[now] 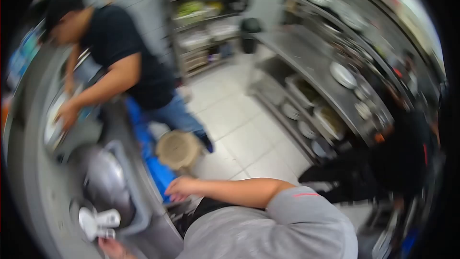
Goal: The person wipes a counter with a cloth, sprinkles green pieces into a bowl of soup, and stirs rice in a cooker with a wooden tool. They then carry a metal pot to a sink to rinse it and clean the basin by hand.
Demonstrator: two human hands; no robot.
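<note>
My left hand (112, 248) lay at the near edge, just beside the white cups (97, 222) standing in the grey tub (139, 206). It was cut off by the frame, so I cannot tell if it was open or closed. My right hand (179, 187) hung over the counter edge by the blue crate (154, 165), fingers loosely curled, seemingly empty. A co-worker (120, 52) bent over plates (53, 123) far left. I judged the cups wanted a firm, square grip, clear of the steel bowl (105, 172).
</note>
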